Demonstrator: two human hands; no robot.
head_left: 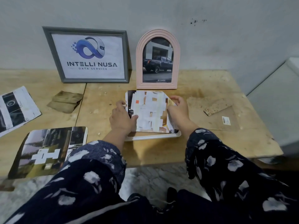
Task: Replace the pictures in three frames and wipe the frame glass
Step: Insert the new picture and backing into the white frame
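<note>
- The picture [149,110] lies on a white frame [153,136] that sits flat on the worktop [103,101], in front of the pink frame [157,59].
- The left hand [122,118] holds the picture's left edge, fingers curled on it and thumb on top; the right hand [177,109] pinches its right edge, which is lifted and curling.
- Judged step: seating this picture into the white frame. To do it well, square the corners to the opening, lower the raised right side last, then smooth outward so nothing buckles.
- The backing board [215,113] lies to the right, apart, likely to go on after; the cloth [66,101] lies to the left for wiping.
- The grey frame [87,54] leans on the wall and reads "INTELLI NUSA DATA SERVICE".
- The pink frame shows a dark pickup with "TOYOTA" below.
- A barcode sticker [226,120] is on the board; its print is too small to read.
- Loose prints [47,151] lie at left.
</note>
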